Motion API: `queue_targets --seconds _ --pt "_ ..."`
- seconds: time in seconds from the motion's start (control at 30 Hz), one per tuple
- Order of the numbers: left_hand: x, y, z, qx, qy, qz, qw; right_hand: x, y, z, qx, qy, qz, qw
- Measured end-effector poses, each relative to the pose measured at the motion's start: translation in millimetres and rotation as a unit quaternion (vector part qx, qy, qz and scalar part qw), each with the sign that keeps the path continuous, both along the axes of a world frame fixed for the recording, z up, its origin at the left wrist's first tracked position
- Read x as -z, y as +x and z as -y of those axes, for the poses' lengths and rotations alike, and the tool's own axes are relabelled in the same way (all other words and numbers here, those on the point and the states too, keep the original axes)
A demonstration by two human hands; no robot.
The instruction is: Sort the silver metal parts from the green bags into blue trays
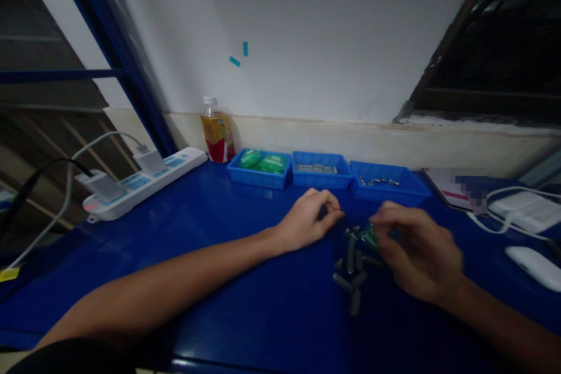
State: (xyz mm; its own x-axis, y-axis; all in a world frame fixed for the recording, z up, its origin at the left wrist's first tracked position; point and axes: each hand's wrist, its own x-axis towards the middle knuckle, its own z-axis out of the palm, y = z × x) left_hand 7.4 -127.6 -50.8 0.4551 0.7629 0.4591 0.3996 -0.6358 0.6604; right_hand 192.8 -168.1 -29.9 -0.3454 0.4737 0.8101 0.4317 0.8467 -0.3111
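Note:
My left hand [309, 219] rests over the middle of the blue table, thumb and forefinger pinched together. Anything between those fingertips is too small to make out. On the right, my right hand [418, 254] is slightly blurred, its fingers curled closed at a small piece of green plastic [368, 236] that looks like a bag. Part of that plastic is hidden behind the fingers. Between the two hands lies a loose pile of dark grey metal cylinders [350, 254], with a few smaller metal pieces at its upper end.
Three blue bins line the wall: one with green plastic packets [269, 163], one with metal cylinders [322, 169], one with small metal parts [379, 181]. A drink bottle [218, 134] and a power strip [144, 184] stand left; a white mouse [533, 267] lies right.

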Motion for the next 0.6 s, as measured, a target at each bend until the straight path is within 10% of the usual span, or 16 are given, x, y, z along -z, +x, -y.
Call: queue_targets --seconds 0.23,0.6 --pt "2.9 -1.9 -1.3 0.039 -0.062 0.095 0.993 14.9 -4.7 -21.9 0.038 0.047 0.182 0.981" --pt "4.7 -3.8 -3.1 0.109 -0.125 0.138 0.976 21.1 -0.4 -23.4 0.014 -0.032 0.139 0.990"
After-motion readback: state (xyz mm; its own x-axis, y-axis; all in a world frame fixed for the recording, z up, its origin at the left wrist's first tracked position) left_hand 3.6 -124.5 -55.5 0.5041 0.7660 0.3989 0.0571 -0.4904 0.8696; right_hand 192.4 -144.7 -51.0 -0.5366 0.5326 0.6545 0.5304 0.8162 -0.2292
